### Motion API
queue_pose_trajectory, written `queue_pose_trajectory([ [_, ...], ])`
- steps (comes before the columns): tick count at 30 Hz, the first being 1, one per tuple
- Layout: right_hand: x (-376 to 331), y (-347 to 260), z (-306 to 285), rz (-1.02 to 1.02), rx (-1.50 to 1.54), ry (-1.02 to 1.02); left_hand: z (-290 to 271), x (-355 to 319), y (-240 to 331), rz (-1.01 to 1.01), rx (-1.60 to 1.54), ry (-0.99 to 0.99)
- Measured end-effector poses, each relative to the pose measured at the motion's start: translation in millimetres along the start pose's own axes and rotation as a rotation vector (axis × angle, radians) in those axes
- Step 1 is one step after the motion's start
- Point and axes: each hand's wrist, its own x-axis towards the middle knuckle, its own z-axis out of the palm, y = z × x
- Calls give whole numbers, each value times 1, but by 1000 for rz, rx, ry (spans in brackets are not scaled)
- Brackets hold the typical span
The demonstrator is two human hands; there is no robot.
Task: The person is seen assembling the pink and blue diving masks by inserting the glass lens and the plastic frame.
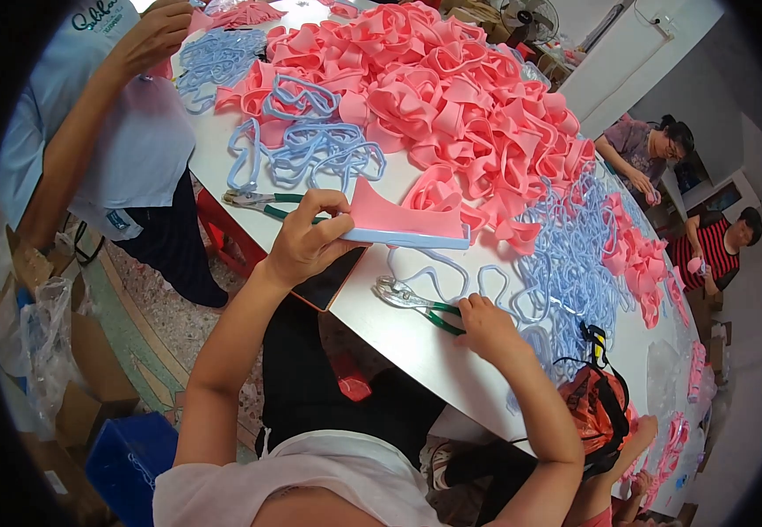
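My left hand [306, 239] is closed on one end of a pink band [407, 215], a soft curved piece with a light-blue strip [416, 238] along its lower edge. It is held up above the table's near edge. My right hand [491, 329] rests low over the table with curled fingers at the handle ends of green-handled pliers [416, 303], whose metal jaws point left. Its fingertips are partly hidden, but they appear to grip a handle. Loose light-blue loops [433, 268] lie just beyond these pliers. A second pair of green-handled pliers [253, 200] lies left, partly behind my left hand.
A large heap of pink bands [451, 97] covers the white table [381, 342]. Blue loops are piled at left [319, 154] and right [574, 250]. A co-worker [126, 114] stands left; others sit along the right. An orange-black bag [596, 408] sits beside my right arm.
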Motion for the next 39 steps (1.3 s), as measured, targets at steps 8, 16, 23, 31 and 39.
queue_pose_trajectory([
  [8, 16, -20, -8, 66, -258, -3, -11, -8, -17, -123, -16, -4],
  [16, 11, 15, -48, 150, 854, -583, -50, -27, -39, -209, 109, -20],
  [23, 0, -26, -98, 90, 1456, -456, -60, -20, -36, -222, 103, 5],
  [31, 22, -44, -121, -211, 157, 532, -55, -6, -18, -137, 104, -127],
  [39, 21, -59, -161, -185, -478, 698, -53, 4, -5, -70, 141, -191],
])
